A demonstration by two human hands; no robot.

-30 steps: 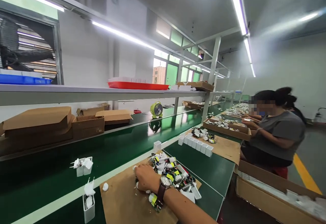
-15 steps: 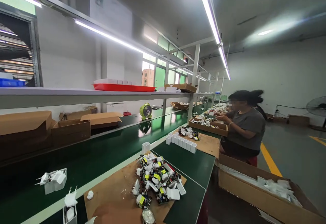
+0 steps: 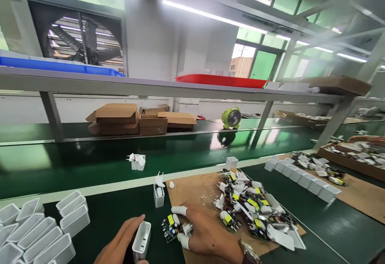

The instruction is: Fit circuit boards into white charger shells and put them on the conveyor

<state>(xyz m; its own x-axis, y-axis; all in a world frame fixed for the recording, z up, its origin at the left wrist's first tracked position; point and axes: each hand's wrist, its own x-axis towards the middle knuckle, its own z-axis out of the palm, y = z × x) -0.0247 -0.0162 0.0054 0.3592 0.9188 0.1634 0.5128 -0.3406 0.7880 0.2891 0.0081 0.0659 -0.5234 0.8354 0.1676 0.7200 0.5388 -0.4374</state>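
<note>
My left hand (image 3: 122,242) grips a white rectangular plastic case (image 3: 142,238), its open end facing up and slots visible inside. My right hand (image 3: 207,232), with white covers on thumb and finger and a watch (image 3: 248,252) at the wrist, pinches a small circuit board (image 3: 171,228) with a yellow-wrapped part. The board is to the right of the case, apart from it. On brown cardboard (image 3: 195,184) beyond my right hand lies a heap of circuit boards with white plastic parts (image 3: 251,206). A white case (image 3: 159,196) with a plug piece in its top stands ahead.
Several white cases (image 3: 45,232) stand at left, and a row of them (image 3: 300,176) at right. Another filled case (image 3: 138,162) is on the green belt (image 3: 99,152). A shelf (image 3: 150,85) crosses above, carrying a red tray (image 3: 222,80). A green fan (image 3: 231,117) stands behind.
The view has swung left and down. Both hands now show, holding a white case and a circuit board; before, only part of the right arm with its watch was visible.
</note>
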